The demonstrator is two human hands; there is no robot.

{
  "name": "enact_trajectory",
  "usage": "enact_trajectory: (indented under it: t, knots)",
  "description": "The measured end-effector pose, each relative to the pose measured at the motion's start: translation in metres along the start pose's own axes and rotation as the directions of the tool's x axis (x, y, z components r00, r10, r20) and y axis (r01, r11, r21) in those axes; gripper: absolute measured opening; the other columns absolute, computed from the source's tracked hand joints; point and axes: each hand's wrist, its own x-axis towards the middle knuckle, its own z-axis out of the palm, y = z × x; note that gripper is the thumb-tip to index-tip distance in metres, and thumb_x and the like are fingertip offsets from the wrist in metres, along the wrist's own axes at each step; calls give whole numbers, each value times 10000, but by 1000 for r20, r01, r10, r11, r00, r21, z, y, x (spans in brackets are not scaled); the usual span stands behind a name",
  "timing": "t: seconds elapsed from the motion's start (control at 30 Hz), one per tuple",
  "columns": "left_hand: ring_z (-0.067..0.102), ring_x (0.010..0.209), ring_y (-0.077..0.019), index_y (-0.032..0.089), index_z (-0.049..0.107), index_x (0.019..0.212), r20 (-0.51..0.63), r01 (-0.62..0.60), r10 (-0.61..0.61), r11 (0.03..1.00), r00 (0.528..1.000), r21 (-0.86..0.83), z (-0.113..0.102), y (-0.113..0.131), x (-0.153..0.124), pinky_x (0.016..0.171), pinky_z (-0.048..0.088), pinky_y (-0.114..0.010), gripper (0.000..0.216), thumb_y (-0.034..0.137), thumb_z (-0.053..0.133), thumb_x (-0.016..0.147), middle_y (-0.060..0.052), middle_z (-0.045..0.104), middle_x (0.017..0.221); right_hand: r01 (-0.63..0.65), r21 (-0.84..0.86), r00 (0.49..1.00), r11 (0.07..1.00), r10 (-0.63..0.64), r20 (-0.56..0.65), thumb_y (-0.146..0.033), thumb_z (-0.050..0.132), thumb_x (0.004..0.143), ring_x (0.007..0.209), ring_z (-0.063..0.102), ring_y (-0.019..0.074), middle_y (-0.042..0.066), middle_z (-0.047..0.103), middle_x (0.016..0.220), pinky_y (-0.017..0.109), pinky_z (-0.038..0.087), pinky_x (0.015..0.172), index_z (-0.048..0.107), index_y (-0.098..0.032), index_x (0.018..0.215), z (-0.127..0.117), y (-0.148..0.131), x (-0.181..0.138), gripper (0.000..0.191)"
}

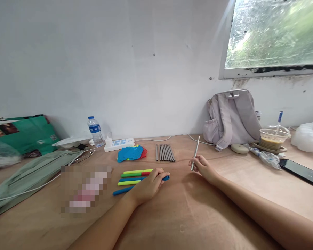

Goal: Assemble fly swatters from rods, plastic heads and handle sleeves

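1. The metal straw stands nearly upright above the tabletop, its long axis leaning slightly, the top tipped to the right and toward the wall.
2. The right hand pinches the straw's lower end between thumb and fingertips, the other fingers curled.
3. The left hand lies palm down, fingers loosely bent over a blue tube, touching the coloured tubes that lie pointing left to right.
4. A row of metal straws lies behind, pointing toward the wall, beside a heap of blue cloths.
5. A grey backpack and a lidded drink cup stand to the right.
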Motion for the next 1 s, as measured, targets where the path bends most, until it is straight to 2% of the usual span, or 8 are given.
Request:
enact_trajectory:
  t: [0.13,0.2,0.27,0.37,0.5,0.7,0.87,1.0]
  knots:
    - [502,843,-157,189,400,1102,-147,127,-173,952,974,-278,1,12,3,771,448,-306,238,247,273,909,-93,485,996,21,377,992,926,-67,109,-438,608,710,601,528,125,-10,594,752,281,414,579,418,-226,783,31,-19,-23,294]
    - [491,719,-134,185,373,1106,-93,182,-244,886,965,-427,2,15,4,701,447,-289,251,294,241,921,-66,511,899,20,457,989,889,-83,120,-393,600,732,646,543,133,-10,576,780,294,432,604,444,-231,792,41,-29,-35,233]
    - [472,644,-118,188,354,1123,31,235,-254,829,967,-508,2,18,3,651,435,-269,276,332,228,925,-27,515,808,20,490,988,872,-92,123,-380,586,749,668,552,141,-8,558,786,300,442,606,465,-233,791,47,-37,-44,195]
    - [477,670,-123,198,379,1133,154,281,-235,826,960,-489,-1,20,3,651,420,-263,306,376,261,915,-11,511,795,39,506,987,862,-113,116,-380,570,767,668,555,140,-12,539,789,307,453,617,484,-240,797,50,-43,-52,168]
    - [500,752,-136,214,409,1153,203,290,-220,851,954,-438,-6,23,3,697,427,-267,330,389,269,911,-31,535,889,57,486,982,872,-137,131,-378,578,773,662,550,133,-19,517,777,315,461,638,507,-243,809,51,-39,-54,156]
    - [518,955,-165,225,463,1142,146,226,-179,872,973,-434,-6,23,5,850,409,-297,295,337,331,903,-47,563,1066,39,420,969,907,-136,204,-368,575,790,664,560,130,-17,543,748,310,463,657,533,-229,824,52,-32,-56,150]
    - [538,940,-176,225,541,1074,67,212,-204,880,977,-425,-6,18,6,838,426,-295,259,327,430,863,-42,602,1018,32,343,958,939,-126,256,-337,623,734,641,574,145,9,575,728,317,470,646,547,-184,728,46,-39,-55,171]
    - [532,869,-159,229,591,1002,-27,126,-152,899,988,-420,-4,20,8,796,432,-282,205,272,506,820,-39,566,929,-96,440,923,893,-85,374,-411,458,762,617,582,170,53,572,864,343,454,602,551,-171,736,44,-38,-55,259]
